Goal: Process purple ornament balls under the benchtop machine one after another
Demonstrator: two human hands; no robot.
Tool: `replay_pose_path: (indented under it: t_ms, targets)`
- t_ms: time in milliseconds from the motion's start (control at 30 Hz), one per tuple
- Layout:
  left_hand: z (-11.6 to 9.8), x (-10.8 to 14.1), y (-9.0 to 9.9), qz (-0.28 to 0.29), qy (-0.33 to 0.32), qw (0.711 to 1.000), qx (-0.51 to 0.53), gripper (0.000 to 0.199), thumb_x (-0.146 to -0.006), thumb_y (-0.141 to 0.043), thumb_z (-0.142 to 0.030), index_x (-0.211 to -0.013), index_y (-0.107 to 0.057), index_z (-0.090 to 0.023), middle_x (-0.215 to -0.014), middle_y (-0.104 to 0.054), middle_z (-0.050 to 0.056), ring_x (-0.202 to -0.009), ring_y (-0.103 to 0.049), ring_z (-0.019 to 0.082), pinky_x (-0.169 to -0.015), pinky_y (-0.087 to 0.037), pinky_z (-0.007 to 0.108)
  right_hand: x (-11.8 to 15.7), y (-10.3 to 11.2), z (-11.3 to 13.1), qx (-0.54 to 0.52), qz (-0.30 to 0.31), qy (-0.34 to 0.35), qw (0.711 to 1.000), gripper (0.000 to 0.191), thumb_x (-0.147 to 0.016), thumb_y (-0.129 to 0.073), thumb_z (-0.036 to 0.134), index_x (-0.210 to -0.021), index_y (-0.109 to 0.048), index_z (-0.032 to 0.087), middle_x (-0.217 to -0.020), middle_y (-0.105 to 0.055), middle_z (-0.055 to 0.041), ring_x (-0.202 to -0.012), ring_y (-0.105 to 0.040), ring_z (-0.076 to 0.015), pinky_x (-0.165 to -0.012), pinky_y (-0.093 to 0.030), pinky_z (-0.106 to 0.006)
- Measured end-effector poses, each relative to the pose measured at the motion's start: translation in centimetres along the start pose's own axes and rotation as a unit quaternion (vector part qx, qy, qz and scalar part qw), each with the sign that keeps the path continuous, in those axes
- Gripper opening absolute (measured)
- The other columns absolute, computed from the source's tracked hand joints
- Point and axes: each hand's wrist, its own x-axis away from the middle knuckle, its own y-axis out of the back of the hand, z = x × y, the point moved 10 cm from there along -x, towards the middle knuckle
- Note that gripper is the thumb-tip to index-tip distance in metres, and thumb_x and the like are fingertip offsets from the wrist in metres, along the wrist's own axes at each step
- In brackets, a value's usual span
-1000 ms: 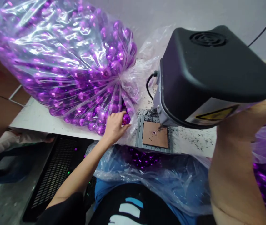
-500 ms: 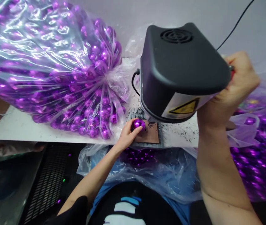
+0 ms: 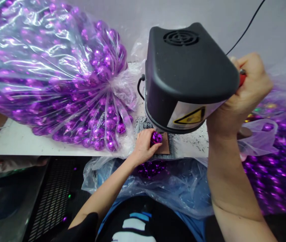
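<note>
My left hand has its thumb and fingers closed around a shiny purple faceted ball. It holds the ball over a brown pad on a grey plate, at the front lower edge of a black machine housing. The housing has a round vent on top and a yellow warning label. On the right side of the machine, my right hand is wrapped around a handle, with a red part showing beside it. The machine's underside is hidden.
A big clear bag of purple balls fills the left of the white table. More purple balls lie in plastic at right. Several purple balls sit in clear plastic over my lap. Dark flakes litter the tabletop.
My left hand has moved right with the ball, closer to the machine's front, and the ball looks turned. My right hand stays on the handle. The whole view has shifted slightly.
</note>
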Motion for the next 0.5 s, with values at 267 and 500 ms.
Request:
replay_pose_path:
  t_ms: [267, 500]
  targets:
    - [-0.35, 0.31, -1.04, -0.037, 0.037, 0.998, -0.022, 0.041, -0.087, -0.063, -0.035, -0.122, -0.047, -0.020, -0.114, -0.061, 0.009, -0.112, -0.054, 0.027, -0.110, -0.031, 0.052, 0.14, 0.07, -0.10, -0.011, -0.010, -0.003, 1.000, 0.038, -0.093, -0.043, 0.038, -0.070, -0.039, 0.009, -0.062, -0.029, 0.0047, -0.064, -0.026, 0.0035, -0.065, -0.019, -0.017]
    - [0.20, 0.11, -1.23, -0.076, 0.033, 0.995, -0.055, 0.038, -0.083, -0.067, -0.032, -0.116, -0.051, -0.021, -0.104, -0.064, 0.006, -0.107, -0.057, 0.027, -0.115, -0.024, 0.055, 0.12, 0.14, 0.31, 0.025, 0.002, 0.002, 1.000, 0.037, -0.093, -0.040, 0.039, -0.071, -0.042, 0.009, -0.063, -0.029, 0.0043, -0.064, -0.027, 0.0024, -0.066, -0.020, -0.019]
